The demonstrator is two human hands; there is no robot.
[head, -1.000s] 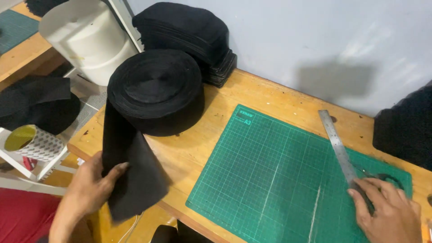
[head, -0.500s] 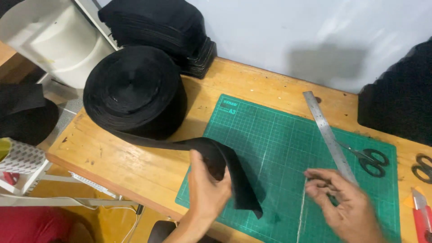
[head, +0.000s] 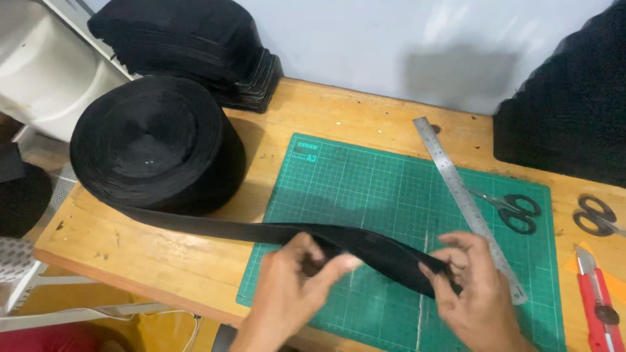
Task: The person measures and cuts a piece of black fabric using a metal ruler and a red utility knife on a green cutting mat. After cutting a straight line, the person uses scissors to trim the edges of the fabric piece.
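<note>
Head view. Black fabric strip (head: 385, 251): we hold it over the green cutting mat (head: 365, 189), left hand (head: 293, 287) and right hand (head: 473, 287) fingers pinching it. Soft, light, limp; best gripped by its edges. Roll (head: 156, 140) left of mat.

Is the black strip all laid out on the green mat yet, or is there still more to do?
Partly. The strip is already pulled off the big roll and reaches across the green mat. The left hand and right hand both grip it, twisted and raised, not flat. The ruler, scissors and knife lie untouched, and the strip is uncut from the roll.
</note>
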